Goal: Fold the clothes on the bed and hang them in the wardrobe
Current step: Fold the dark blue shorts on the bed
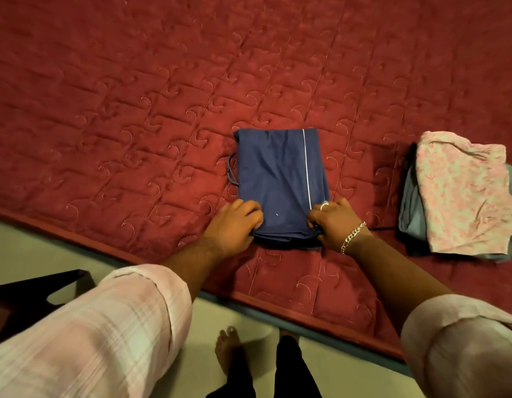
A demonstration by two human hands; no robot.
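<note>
- Folded navy trousers [280,182] lying near the edge of the bed [134,96], right of them a stack of folded clothes [461,193].
- Left hand [234,225] and right hand [333,222] both pinching the near corners.
- Probably soft, light, floppy; best scooped from underneath so layers don't slide apart.

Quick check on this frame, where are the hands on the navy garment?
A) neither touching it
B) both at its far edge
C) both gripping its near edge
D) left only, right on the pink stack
C: the left hand and right hand each curl round a near corner of the folded navy garment, while the pink floral stack sits untouched to the right.
</note>
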